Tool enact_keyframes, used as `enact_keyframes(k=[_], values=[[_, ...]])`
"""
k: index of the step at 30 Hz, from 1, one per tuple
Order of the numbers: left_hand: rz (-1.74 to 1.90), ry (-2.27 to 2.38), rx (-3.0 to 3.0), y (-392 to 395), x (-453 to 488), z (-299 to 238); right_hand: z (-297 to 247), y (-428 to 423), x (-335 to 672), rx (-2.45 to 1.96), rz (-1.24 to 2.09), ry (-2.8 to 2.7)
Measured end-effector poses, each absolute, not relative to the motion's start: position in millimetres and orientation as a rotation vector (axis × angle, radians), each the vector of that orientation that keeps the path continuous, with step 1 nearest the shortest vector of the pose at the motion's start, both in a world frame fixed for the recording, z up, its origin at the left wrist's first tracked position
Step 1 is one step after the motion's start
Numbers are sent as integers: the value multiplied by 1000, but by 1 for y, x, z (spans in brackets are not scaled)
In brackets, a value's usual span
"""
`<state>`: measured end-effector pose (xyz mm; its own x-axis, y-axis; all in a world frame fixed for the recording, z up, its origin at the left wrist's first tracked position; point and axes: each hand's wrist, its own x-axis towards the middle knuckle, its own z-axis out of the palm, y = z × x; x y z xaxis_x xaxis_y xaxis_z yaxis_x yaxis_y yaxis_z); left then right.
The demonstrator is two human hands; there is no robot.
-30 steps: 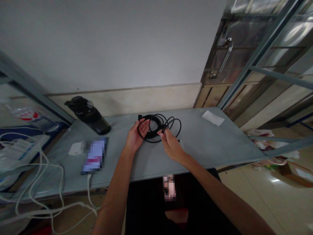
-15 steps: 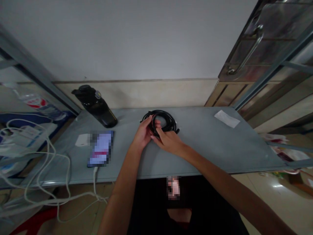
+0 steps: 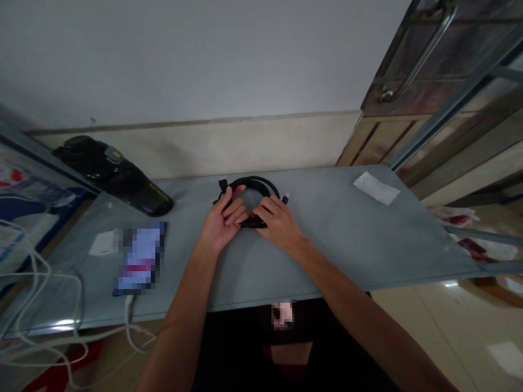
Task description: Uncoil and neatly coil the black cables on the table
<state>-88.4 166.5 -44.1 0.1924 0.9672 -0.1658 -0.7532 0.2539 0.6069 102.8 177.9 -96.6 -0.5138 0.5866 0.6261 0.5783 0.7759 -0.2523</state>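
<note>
Cable coil (image 3: pixel 256 183) partly hidden; phone screen (image 3: pixel 141 256) pixelated.

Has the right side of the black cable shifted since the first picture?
Yes, leftward. Loops of the black cable sprawled farther right a second ago; now its right edge lies farther from the white paper slip, which keeps its spot on the table.

Left hand (image 3: pixel 223 220) and right hand (image 3: pixel 280 220) bare, as are both slender forearms (image 3: pixel 186 310); below the near edge of the flat grey surface (image 3: pixel 347 239), a black garment (image 3: pixel 232 348); on it, just below that edge, a small pinkish patch (image 3: pixel 283 314), blurred.
</note>
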Motion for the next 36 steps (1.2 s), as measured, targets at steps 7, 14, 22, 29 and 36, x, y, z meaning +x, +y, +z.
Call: enact_keyframes(k=[7, 14, 22, 29, 36], values=[[1342, 564, 372, 165, -94, -39, -88, 180, 106, -998, 71, -2042], [1500, 712, 420, 173, -89, -46, -102, 197, 112, -1005, 307, -2073], [1654, 960, 702, 172, -100, -62, -102, 191, 110, -932, 317, -2271], [1863, 1302, 971, 173, -100, -82, -97, 188, 110, -961, 287, -2300], [1782, 1666, 1391, 171, -111, -88, -100, 189, 111, -940, 262, -2335]])
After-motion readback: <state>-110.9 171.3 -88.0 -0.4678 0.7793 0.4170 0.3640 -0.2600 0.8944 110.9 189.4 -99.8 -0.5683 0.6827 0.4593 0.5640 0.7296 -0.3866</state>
